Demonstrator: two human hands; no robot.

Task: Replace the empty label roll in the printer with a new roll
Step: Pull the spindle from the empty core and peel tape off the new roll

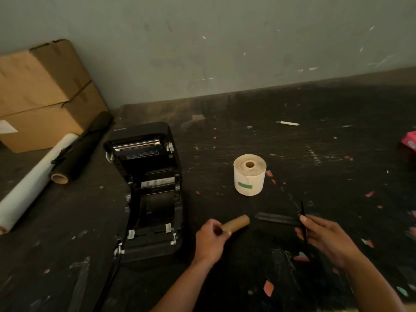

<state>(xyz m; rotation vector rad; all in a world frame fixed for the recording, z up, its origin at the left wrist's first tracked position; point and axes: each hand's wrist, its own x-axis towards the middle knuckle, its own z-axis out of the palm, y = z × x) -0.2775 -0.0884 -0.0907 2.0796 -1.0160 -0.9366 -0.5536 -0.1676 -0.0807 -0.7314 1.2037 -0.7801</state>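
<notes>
The black label printer (148, 190) stands on the dark table with its lid swung open and its roll bay bare. A full cream label roll (249, 174) with a green mark stands on end to the printer's right. My left hand (210, 239) grips one end of the empty brown cardboard core (237, 223), which points toward the right. My right hand (326, 238) holds the black spindle (278, 218) by its flat end plate. The spindle's shaft points left at the core and is apart from it by a small gap.
Stacked cardboard boxes (42, 95) sit at the back left beside a white film roll (33, 183) and a black roll (83, 145). A small white knife (289, 123) lies far back, a pink object (410, 143) at the right edge. Paper scraps litter the table.
</notes>
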